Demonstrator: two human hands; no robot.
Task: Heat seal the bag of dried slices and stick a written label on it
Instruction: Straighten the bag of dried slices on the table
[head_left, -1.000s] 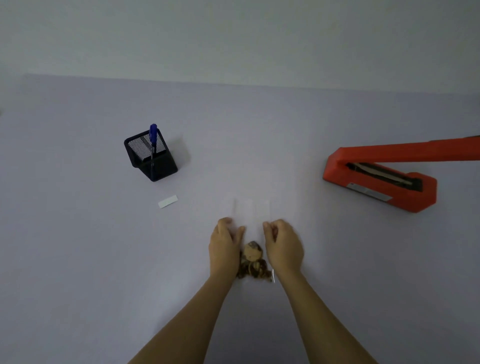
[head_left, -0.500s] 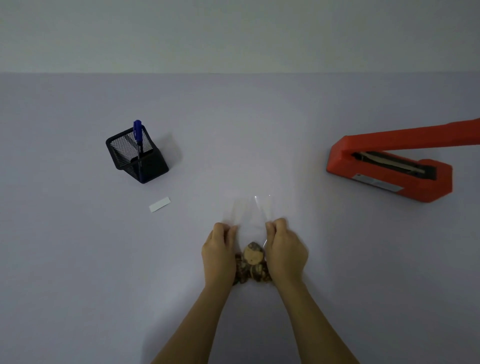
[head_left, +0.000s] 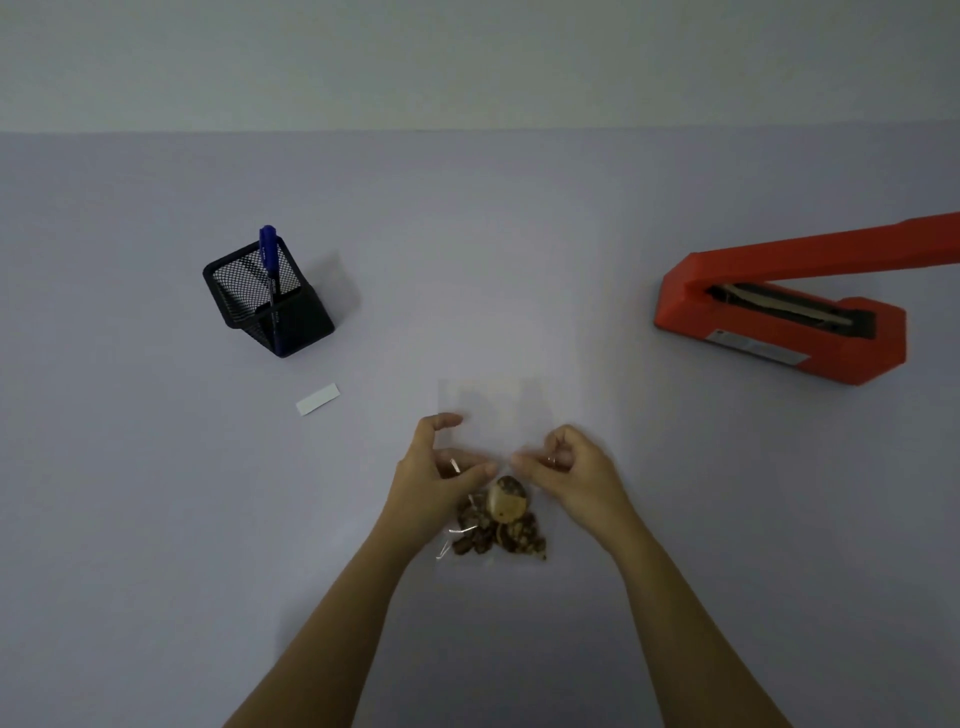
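Observation:
A clear plastic bag (head_left: 493, 410) lies flat on the pale table, its mouth pointing away from me. Brown dried slices (head_left: 501, 525) sit bunched at its near end. My left hand (head_left: 436, 473) pinches the bag's left side just above the slices, thumb and fingers closed on the film. My right hand (head_left: 571, 467) pinches the right side at the same height. The red heat sealer (head_left: 779, 322) stands at the right with its arm raised. A small white label (head_left: 318, 399) lies to the left of the bag.
A black mesh pen holder (head_left: 270, 306) with a blue pen (head_left: 269, 260) stands at the left, beyond the label. A pale wall rises behind the table's far edge.
Both hands have opened outward and shifted up the bag, from pressing beside the slices to pinching the film above them. More of the slices now shows between my wrists.

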